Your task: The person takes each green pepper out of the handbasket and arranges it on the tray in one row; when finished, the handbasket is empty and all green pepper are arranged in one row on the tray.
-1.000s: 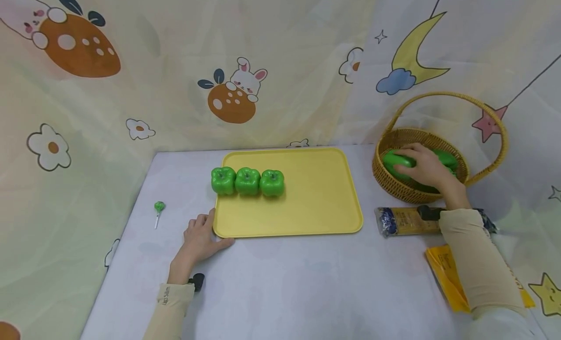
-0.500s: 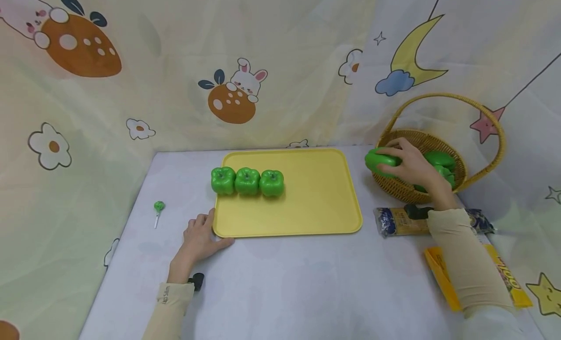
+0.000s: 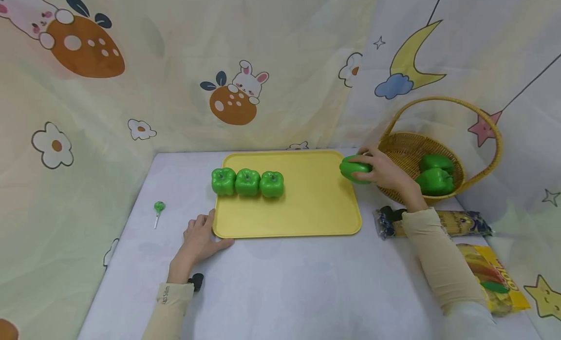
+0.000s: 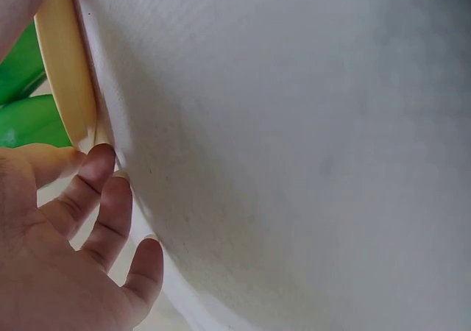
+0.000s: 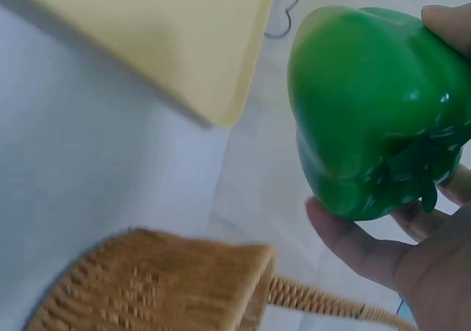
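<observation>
My right hand (image 3: 387, 172) grips a green bell pepper (image 3: 354, 169) above the right edge of the yellow tray (image 3: 315, 208). In the right wrist view, thumb and fingers span this bell pepper (image 5: 368, 103), its stem turned toward the palm. My left hand (image 3: 199, 241) rests against the tray's front left corner, thumb along the front edge and fingers by the left edge. Its fingers (image 4: 110, 221) are loosely bent in the left wrist view. A row of three green bell peppers (image 3: 248, 182) stands at the tray's left side, the leftmost overlapping the rim.
To the right, a wicker basket (image 3: 401, 147) with a tall handle contains two green peppers (image 3: 435, 182). In front of it lie a long pasta-like packet (image 3: 456, 223), partly behind my right forearm, and a yellow bag (image 3: 499, 281). A green lollipop (image 3: 158, 207) lies far left.
My right hand has lifted one bell pepper out of the basket and carried it left to the tray's right edge. The left hand has stayed at the tray corner.
</observation>
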{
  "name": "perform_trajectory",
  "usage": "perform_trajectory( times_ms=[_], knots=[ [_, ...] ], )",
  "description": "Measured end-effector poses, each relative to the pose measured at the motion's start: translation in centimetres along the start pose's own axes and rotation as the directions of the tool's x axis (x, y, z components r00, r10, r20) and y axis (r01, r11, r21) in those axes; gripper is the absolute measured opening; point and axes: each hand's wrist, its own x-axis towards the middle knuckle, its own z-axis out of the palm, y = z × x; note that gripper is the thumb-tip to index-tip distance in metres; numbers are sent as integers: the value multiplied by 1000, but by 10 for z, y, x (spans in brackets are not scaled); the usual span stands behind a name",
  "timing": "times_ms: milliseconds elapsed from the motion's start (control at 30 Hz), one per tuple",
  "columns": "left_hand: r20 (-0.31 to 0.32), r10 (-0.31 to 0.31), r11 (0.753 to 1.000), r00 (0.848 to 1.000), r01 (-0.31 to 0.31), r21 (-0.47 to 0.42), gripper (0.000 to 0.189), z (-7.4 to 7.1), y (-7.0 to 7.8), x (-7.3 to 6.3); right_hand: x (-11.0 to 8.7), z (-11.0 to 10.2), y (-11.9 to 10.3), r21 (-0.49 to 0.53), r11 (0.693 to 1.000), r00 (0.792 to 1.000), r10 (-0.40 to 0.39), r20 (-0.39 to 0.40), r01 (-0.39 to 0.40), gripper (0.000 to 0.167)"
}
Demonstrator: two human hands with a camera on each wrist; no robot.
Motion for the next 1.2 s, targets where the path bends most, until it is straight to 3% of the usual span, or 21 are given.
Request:
perform_trajectory(
  times_ms=[367, 700, 1200],
  knots=[
    [7, -4, 1000, 1000, 4, -1, 109, 0, 1, -1, 25, 30, -15, 16, 1000, 997, -28, 76, 26, 45],
    [-1, 4, 1000, 1000, -4, 1, 109, -1, 0, -1, 49, 61, -37, 99, 994, 988, 34, 148, -49, 69],
    [1, -1, 1000, 1000, 1, -1, 110, 0, 0, 0, 67, 86, -56, 98, 993, 980, 42, 193, -62, 64]
  ],
)
